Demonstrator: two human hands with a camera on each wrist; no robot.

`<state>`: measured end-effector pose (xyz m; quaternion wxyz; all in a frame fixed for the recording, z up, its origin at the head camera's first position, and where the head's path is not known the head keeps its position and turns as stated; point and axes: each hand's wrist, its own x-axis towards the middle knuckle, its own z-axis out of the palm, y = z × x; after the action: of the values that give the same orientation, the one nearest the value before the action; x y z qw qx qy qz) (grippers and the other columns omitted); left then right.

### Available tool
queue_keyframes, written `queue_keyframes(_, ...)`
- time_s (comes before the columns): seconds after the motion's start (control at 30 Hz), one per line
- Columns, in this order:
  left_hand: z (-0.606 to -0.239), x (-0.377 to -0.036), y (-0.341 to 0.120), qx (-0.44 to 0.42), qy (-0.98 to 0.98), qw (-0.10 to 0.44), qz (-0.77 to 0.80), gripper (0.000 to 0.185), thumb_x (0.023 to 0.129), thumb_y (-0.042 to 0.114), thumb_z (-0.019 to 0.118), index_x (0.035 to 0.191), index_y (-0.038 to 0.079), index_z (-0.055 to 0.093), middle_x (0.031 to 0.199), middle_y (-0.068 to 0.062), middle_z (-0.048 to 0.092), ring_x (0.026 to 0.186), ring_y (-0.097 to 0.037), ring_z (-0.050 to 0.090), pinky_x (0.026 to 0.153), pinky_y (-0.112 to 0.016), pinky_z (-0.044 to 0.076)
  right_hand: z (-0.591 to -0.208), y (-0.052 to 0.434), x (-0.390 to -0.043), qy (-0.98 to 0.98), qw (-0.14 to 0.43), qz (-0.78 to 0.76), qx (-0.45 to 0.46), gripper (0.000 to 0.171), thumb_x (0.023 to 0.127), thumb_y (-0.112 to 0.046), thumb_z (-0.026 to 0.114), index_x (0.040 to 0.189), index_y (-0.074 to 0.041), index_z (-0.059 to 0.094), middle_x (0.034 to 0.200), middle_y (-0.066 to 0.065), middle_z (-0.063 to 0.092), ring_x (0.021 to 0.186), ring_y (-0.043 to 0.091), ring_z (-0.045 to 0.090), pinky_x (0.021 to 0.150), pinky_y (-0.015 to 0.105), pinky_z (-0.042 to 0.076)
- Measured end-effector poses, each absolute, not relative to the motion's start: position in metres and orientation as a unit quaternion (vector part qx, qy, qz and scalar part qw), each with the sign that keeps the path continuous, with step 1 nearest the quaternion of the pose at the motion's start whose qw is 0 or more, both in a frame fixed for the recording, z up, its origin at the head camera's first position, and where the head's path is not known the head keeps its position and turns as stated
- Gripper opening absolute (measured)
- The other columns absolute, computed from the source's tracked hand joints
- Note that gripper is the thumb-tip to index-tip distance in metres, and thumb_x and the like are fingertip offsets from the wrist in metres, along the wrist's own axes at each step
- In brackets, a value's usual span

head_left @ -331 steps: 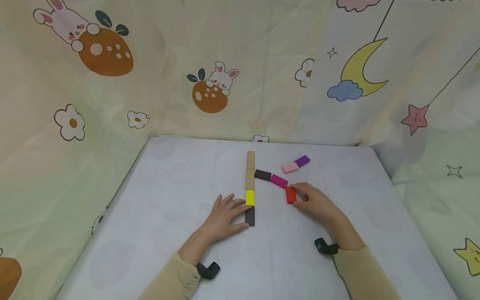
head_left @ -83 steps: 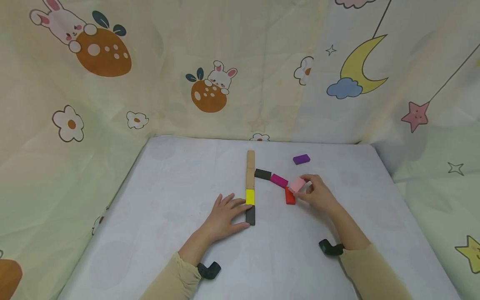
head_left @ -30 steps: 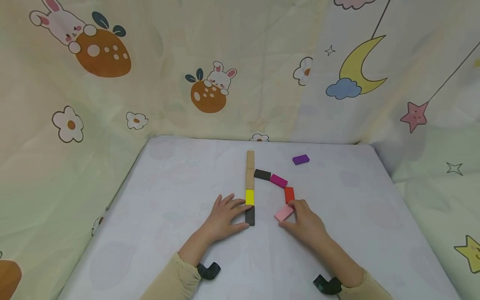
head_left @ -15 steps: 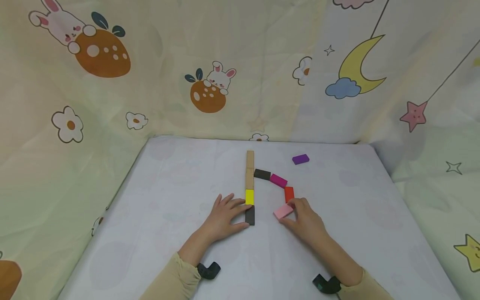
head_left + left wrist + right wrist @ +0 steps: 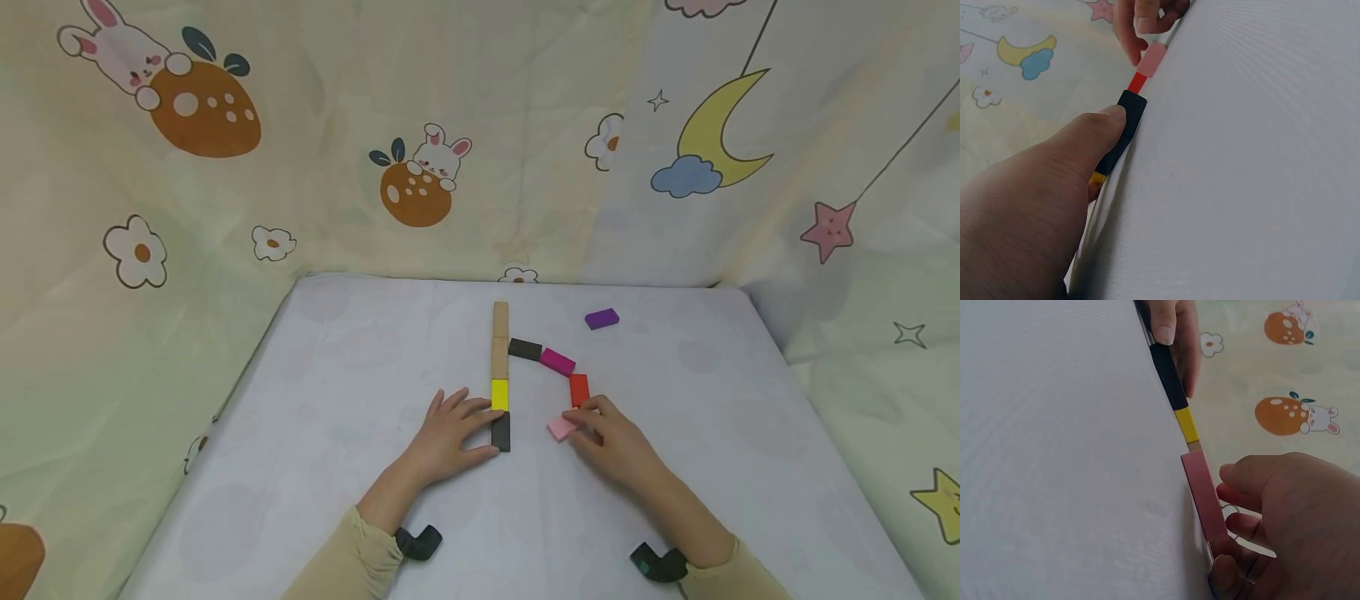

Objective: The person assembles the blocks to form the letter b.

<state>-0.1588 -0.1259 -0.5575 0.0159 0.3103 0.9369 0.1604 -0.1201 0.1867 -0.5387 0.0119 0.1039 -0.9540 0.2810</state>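
Note:
In the head view my left hand (image 5: 446, 437) lies with spread, fairly straight fingers at the left side of a column of blocks. Its fingertips touch near the yellow block (image 5: 499, 394) and the black block (image 5: 500, 433). Above these are two natural wood blocks (image 5: 500, 342). My right hand (image 5: 621, 442) is at the right end of a pink block (image 5: 558, 429), fingertips overlapping it. In the right wrist view the thumb (image 5: 1247, 472) stands apart from the pink block (image 5: 1204, 495), with other fingers at its near end.
A second black block (image 5: 525, 349), a magenta block (image 5: 557, 362) and a red block (image 5: 579, 389) curve from the column down to the pink one. A purple block (image 5: 602, 319) lies alone at the back right. Patterned cloth (image 5: 322, 167) surrounds the white table (image 5: 337, 350).
The right hand brought the pink block from the back right to below the red block. Since half a second ago its fingers have loosened and shifted on the block. The left hand has stayed put.

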Motion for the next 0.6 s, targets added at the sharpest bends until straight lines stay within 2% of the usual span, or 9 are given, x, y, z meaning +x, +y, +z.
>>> queue_keyframes(0.13,-0.5578,-0.1590,-0.1254,0.312,0.936,0.016,0.160,0.058,0.091,0.063,0.056,0.145,0.043,0.046,0.152,0.008,0.046,0.149,-0.031,0.028,0.120,-0.064,0.010,-0.5388,0.1866,-0.1196,-0.956,0.024,0.270,0.112,0.033,0.090,-0.026,0.072,0.122,-0.025,0.071,0.115,-0.005,0.057,0.087,0.009,0.054,0.070,0.022,0.052)
queue_keyframes(0.33,-0.5581,-0.1587,-0.1255,0.312,0.937,0.011,0.157,0.058,0.091,0.063,0.057,0.144,0.044,0.047,0.151,0.009,0.046,0.149,-0.031,0.029,0.120,-0.064,0.011,-0.5363,0.1879,-0.1197,-0.951,0.027,0.280,0.127,0.031,0.092,-0.022,0.069,0.124,-0.023,0.071,0.119,-0.003,0.058,0.106,0.016,0.058,0.087,0.037,0.058)
queue_keyframes(0.6,-0.5561,-0.1573,-0.1242,0.314,0.936,0.001,0.159,0.057,0.090,0.059,0.061,0.143,0.041,0.050,0.149,0.007,0.049,0.148,-0.033,0.030,0.119,-0.066,0.013,-0.5375,0.1924,-0.1205,-0.941,0.038,0.302,0.146,0.029,0.094,-0.018,0.066,0.122,-0.022,0.072,0.121,-0.005,0.059,0.109,0.016,0.058,0.087,0.038,0.058)
